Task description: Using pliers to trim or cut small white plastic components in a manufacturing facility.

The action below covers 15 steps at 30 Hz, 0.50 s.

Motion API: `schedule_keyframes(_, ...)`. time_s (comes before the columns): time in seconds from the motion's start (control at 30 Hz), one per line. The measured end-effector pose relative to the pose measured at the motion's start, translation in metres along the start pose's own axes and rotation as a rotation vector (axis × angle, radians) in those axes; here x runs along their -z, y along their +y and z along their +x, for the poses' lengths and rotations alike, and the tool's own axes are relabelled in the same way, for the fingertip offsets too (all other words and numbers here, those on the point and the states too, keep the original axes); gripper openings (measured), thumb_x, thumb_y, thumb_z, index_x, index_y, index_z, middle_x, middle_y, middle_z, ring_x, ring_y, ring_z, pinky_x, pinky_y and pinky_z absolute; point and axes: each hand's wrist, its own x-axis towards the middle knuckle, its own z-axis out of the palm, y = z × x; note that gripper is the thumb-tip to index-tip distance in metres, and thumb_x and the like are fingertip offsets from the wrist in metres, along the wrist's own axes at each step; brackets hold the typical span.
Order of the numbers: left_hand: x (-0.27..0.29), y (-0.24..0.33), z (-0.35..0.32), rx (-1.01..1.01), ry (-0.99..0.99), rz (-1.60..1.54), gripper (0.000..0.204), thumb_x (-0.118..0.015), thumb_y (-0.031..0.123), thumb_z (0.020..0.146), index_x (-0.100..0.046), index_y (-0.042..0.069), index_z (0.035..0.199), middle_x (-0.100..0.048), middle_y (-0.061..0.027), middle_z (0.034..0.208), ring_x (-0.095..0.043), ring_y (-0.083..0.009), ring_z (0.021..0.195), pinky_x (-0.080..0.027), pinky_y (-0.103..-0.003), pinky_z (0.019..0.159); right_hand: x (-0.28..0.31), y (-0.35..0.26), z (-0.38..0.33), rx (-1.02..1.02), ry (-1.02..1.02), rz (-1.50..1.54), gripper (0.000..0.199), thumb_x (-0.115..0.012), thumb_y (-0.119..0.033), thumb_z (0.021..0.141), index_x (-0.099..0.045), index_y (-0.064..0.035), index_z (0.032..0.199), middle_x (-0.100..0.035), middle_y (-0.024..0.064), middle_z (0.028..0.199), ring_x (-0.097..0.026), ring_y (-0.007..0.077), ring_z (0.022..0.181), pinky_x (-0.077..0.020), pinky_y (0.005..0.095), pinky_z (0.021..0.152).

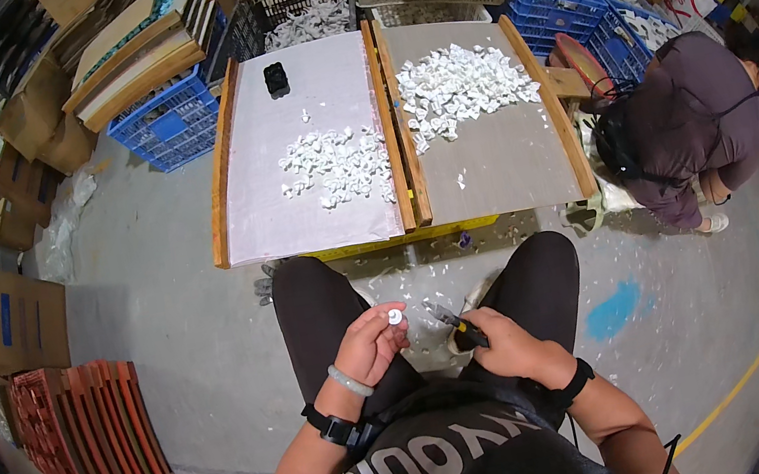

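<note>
— Holding what, in the head view?

— In my left hand (373, 342), just below the middle of the frame, I pinch a small round white plastic piece (395, 317) between the fingertips, above my left thigh. My right hand (505, 342) is wrapped around a pair of small black-handled cutting pliers (450, 318), whose tip points toward the white piece but stays a little apart from it.

— And around your hands?

— I sit with knees apart over a grey concrete floor (173, 334) strewn with small white scraps between my legs. Ahead of me, in the upper middle of the frame, lie two flat grey boards with wooden side rails. The left board (271, 195) carries a loose heap of white plastic pieces (336, 165) and a small black box (276, 79) near its far end. The right board (499, 165) carries a larger white heap (460, 86).

— Anyone else?

— At the right edge a person in a dark purple top (688, 116) crouches beside the right board. Blue plastic crates (172, 126) stand at upper left, and a stack of red-orange trays (95, 439) lies at lower left.
</note>
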Motion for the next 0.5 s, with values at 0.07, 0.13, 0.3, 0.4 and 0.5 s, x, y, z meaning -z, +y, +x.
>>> schedule_keyframes(0.07,0.002,-0.001,0.000,-0.024,0.000,0.008,0.021,-0.050,0.009,0.092,-0.056,-0.001,0.109,-0.062,-0.0081,0.090,-0.058,-0.0153,0.080,-0.049,-0.031,0.073,-0.005,0.004,0.001,0.002,-0.005,0.011,0.048,-0.054,-0.002,0.068,-0.050,0.0050,0.115,-0.055,0.0232,0.103,-0.053,0.0383,0.099,-0.0427,0.0403,0.089)
schedule_keyframes(0.13,0.003,-0.002,0.000,-0.044,-0.003,0.013,0.020,-0.051,0.008,0.091,-0.056,0.000,0.108,-0.062,-0.0081,0.091,-0.058,-0.0154,0.080,-0.049,-0.031,0.073,-0.009,0.007,0.000,0.026,-0.013,-0.011,0.048,-0.053,-0.001,0.068,-0.049,0.0053,0.115,-0.054,0.0237,0.103,-0.052,0.0388,0.100,-0.0422,0.0407,0.089)
schedule_keyframes(0.3,0.009,-0.005,0.003,-0.095,-0.026,0.025,0.018,-0.053,0.000,0.088,-0.057,0.001,0.106,-0.064,-0.0100,0.096,-0.063,-0.0164,0.083,-0.053,-0.031,0.079,-0.008,-0.001,0.001,0.004,-0.096,-0.014,0.047,-0.053,-0.002,0.069,-0.050,0.0060,0.115,-0.054,0.0252,0.103,-0.051,0.0401,0.102,-0.0409,0.0420,0.091)
schedule_keyframes(0.4,0.010,-0.004,0.003,-0.108,-0.038,0.010,0.018,-0.053,0.000,0.088,-0.057,0.001,0.106,-0.064,-0.0106,0.097,-0.063,-0.0170,0.084,-0.053,-0.032,0.081,-0.003,-0.004,0.006,-0.001,-0.103,-0.007,0.047,-0.055,0.000,0.068,-0.052,0.0023,0.114,-0.056,0.0174,0.100,-0.055,0.0316,0.096,-0.0437,0.0366,0.087)
schedule_keyframes(0.5,0.011,-0.003,0.002,-0.102,-0.037,0.009,0.017,-0.054,0.001,0.088,-0.057,0.001,0.105,-0.064,-0.0111,0.098,-0.064,-0.0167,0.085,-0.053,-0.031,0.082,0.015,-0.020,0.011,-0.210,-0.307,0.171,0.044,-0.058,-0.003,0.072,-0.052,0.0009,0.116,-0.055,0.0081,0.096,-0.055,0.0193,0.088,-0.0449,0.0298,0.081)
